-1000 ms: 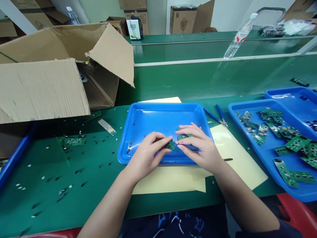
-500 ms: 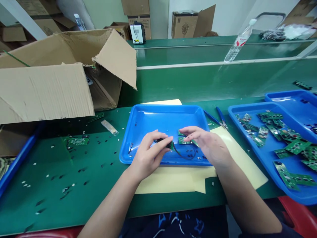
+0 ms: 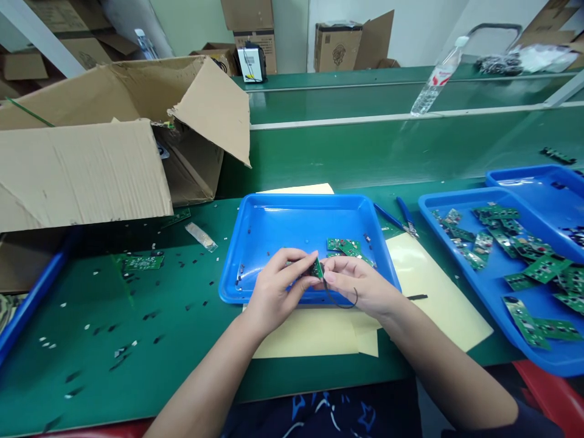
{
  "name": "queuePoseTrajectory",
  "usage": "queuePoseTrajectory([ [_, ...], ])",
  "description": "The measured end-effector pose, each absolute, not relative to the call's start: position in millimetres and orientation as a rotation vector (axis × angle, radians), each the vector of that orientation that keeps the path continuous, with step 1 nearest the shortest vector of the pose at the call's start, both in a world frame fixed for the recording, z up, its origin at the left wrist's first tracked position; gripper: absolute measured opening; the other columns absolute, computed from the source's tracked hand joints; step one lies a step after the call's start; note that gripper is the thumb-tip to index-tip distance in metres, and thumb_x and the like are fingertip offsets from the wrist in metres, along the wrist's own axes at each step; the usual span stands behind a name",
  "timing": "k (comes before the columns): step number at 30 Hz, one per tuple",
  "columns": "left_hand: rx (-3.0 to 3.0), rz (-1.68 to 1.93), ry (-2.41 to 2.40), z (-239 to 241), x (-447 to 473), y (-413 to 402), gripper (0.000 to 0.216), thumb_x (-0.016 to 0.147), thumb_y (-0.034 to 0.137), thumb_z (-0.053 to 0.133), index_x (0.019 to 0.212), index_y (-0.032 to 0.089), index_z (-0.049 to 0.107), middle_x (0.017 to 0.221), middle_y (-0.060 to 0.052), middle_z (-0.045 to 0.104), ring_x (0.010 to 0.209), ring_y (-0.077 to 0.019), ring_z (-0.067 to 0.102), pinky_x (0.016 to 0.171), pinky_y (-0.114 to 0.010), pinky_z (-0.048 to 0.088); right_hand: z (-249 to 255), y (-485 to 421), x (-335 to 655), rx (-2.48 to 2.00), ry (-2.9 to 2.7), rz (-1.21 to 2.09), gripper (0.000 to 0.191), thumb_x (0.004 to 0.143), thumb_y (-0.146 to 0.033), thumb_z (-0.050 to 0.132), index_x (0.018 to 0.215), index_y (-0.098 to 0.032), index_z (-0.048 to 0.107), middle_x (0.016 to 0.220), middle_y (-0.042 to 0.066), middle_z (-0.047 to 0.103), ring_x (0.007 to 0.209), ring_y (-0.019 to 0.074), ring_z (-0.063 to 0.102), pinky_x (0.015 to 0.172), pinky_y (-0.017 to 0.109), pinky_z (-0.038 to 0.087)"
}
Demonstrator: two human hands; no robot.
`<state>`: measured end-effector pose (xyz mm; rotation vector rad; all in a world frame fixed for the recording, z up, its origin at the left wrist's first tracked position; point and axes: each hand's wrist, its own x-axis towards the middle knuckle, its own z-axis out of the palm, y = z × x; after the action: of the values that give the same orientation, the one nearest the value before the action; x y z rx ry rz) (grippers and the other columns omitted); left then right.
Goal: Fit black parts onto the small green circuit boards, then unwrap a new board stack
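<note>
My left hand (image 3: 278, 292) is closed on a small green circuit board (image 3: 316, 268), gripped between thumb and fingers and tilted up on edge. From the board a thin black wire (image 3: 336, 303) curves down and to the right. The fingertips of my right hand (image 3: 356, 283) pinch at the board's right edge, where the wire comes out; the exact contact is hidden. Both hands are over the near side of a blue tray (image 3: 292, 213). Behind my right hand, several green boards (image 3: 349, 246) lie in that tray, with small dark bits scattered about.
Blue-handled cutters (image 3: 406, 218) lie right of the tray, by yellow paper (image 3: 438, 292). Another blue tray (image 3: 438, 204) at right holds many circuit boards. A large open cardboard box (image 3: 82, 170) stands at left. Small scraps litter the green table (image 3: 173, 359). A bottle (image 3: 438, 79) leans behind.
My right hand has moved left and down from above the loose boards, and its fingers have closed at the edge of the held board. My left hand keeps its hold.
</note>
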<state>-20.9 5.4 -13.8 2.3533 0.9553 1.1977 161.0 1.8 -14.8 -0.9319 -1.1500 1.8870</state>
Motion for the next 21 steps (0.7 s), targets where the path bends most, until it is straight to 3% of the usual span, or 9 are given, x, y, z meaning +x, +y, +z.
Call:
queuePoseTrajectory([
  [4, 2.194, 1.077, 0.916, -11, -22, 7, 0.034, 0.084, 0.021, 0.058, 0.119, 0.024, 0.058, 0.093, -0.005, 0.06, 0.085, -0.0146, 0.059, 0.074, -0.028, 0.052, -15, 2, 159, -0.918, -1.175, 1.902, 0.032, 0.07, -0.046, 0.068, 0.065, -0.019, 0.052, 0.063, -0.003, 0.047, 0.058, 0.0096, 0.045, 0.061, 0.026, 0.042],
  [10, 2.029, 0.909, 1.01, -12, -19, 4, 0.026, 0.084, 0.027, 0.057, 0.107, 0.02, 0.066, 0.079, -0.004, 0.058, 0.075, -0.0149, 0.057, 0.069, -0.03, 0.05, -20, 2, 160, -1.042, -1.56, 1.403, 0.021, 0.08, -0.032, 0.055, 0.064, -0.019, 0.049, 0.07, 0.0, 0.049, 0.066, 0.0128, 0.047, 0.06, 0.027, 0.042],
  [16, 1.57, 0.942, 1.031, -7, -16, 1, 0.028, 0.081, 0.035, 0.061, 0.102, 0.019, 0.069, 0.084, -0.005, 0.06, 0.075, -0.0156, 0.059, 0.068, -0.033, 0.055, -21, 3, 164, -1.199, -1.844, 0.946, 0.013, 0.073, -0.016, 0.053, 0.063, -0.02, 0.047, 0.071, 0.001, 0.051, 0.072, 0.0167, 0.052, 0.069, 0.033, 0.045],
  [19, 1.21, 1.044, 1.028, -3, -20, 4, 0.034, 0.076, 0.039, 0.066, 0.102, 0.018, 0.069, 0.094, -0.006, 0.058, 0.074, -0.0143, 0.061, 0.067, -0.033, 0.057, -19, 4, 168, -1.112, -1.617, 1.037, 0.004, 0.08, -0.023, 0.053, 0.083, -0.021, 0.054, 0.088, 0.004, 0.059, 0.08, 0.0171, 0.058, 0.072, 0.034, 0.048],
  [21, 1.055, 1.028, 1.013, -3, -19, 6, 0.037, 0.073, 0.039, 0.069, 0.102, 0.017, 0.069, 0.095, -0.006, 0.058, 0.078, -0.0156, 0.062, 0.069, -0.034, 0.058, -19, 4, 169, -1.014, -1.433, 1.106, 0.026, 0.083, -0.028, 0.053, 0.108, -0.024, 0.05, 0.104, 0.007, 0.06, 0.08, 0.0156, 0.06, 0.068, 0.032, 0.051],
])
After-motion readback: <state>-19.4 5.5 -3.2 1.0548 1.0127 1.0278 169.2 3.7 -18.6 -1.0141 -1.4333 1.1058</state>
